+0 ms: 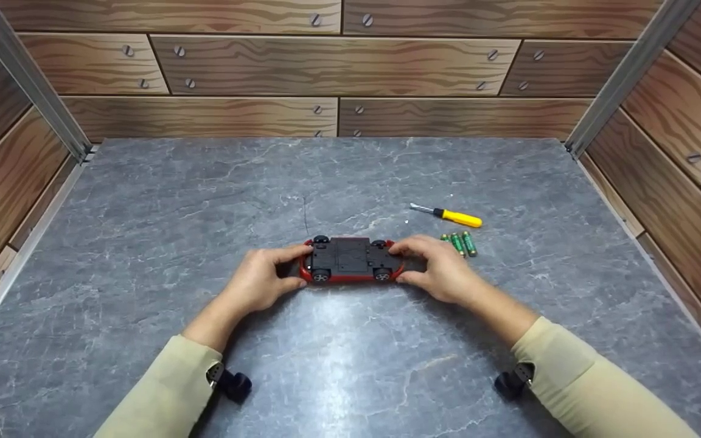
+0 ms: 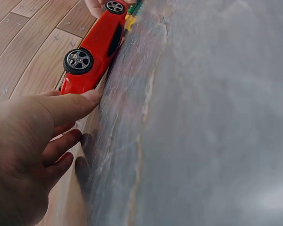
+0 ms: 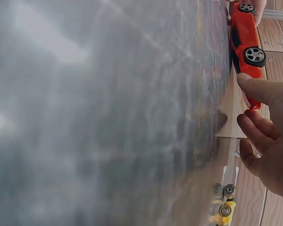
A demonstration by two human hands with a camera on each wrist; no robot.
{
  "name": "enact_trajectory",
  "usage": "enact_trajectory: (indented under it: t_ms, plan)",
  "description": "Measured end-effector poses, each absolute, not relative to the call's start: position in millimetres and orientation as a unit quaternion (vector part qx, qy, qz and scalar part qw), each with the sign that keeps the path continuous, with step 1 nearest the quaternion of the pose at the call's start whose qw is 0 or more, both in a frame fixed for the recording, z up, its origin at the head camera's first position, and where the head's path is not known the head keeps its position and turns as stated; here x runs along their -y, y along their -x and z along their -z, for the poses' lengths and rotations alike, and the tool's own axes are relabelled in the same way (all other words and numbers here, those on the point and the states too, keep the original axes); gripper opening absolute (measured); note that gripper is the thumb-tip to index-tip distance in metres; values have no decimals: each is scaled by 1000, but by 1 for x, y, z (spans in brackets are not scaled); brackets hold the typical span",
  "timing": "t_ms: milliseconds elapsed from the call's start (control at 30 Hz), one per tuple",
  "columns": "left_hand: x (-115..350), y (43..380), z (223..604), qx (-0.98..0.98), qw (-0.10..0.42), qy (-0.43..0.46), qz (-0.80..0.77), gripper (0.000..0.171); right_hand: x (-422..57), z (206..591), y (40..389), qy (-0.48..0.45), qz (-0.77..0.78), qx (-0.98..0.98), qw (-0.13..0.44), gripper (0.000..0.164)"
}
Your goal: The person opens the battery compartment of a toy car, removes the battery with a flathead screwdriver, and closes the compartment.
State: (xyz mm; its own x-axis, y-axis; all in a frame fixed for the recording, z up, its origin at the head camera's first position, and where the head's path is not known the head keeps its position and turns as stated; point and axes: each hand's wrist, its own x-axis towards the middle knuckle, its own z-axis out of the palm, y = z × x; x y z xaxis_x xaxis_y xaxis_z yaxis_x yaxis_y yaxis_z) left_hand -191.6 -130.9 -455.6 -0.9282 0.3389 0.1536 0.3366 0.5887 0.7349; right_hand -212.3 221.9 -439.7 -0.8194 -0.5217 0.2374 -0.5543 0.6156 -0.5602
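Note:
A red toy car lies upside down at the middle of the table, its black underside and wheels facing up. My left hand grips its left end between thumb and fingers. At the other end, my right hand pinches the car the same way. In the left wrist view, the left thumb presses against the red body. The right wrist view has the right thumb on the car's side, with the other fingers loosely bent below.
A yellow-handled screwdriver lies behind the right hand. Several green batteries lie close beside that hand, partly covered by it. A thin dark wire rises behind the car. Wood-patterned walls bound the grey table.

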Motion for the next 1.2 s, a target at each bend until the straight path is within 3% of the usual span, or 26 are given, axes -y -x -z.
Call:
enact_trajectory:
  t_ms: [500,833,1200]
  plan:
    - [129,186,441,-859,-55,-213,-461,52,-232,425,204,-271,-404,872,49,41]
    - [127,178,405,-826,-40,-222,-516,46,-237,395,197,-249,-446,858,54,37]
    - [124,174,367,-810,-70,-231,-534,43,-234,369,190,-228,-456,854,106,35]
